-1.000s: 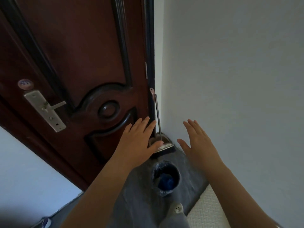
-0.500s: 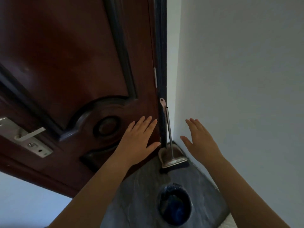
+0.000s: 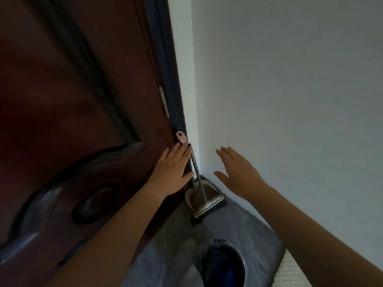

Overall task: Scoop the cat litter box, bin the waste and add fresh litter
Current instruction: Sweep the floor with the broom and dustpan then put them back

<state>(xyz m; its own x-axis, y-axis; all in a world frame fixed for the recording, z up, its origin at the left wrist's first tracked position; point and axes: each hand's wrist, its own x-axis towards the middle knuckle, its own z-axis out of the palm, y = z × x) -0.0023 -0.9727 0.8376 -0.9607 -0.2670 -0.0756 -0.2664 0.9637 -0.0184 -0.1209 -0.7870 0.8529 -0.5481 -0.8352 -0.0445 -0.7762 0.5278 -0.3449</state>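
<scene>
Two hands, fingers (image 3: 177,150) straight: left hand (image 3: 172,171) flat on door (image 3: 83,100), right hand (image 3: 238,172) empty.

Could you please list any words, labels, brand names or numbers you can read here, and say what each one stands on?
There is no readable text in this view.
The door shows only carved panels, with no lettering.
The dustpan and the pink handle tip show no brand mark.
The lined bin is dark, and no label shows on it.
The wall is plain.
</scene>
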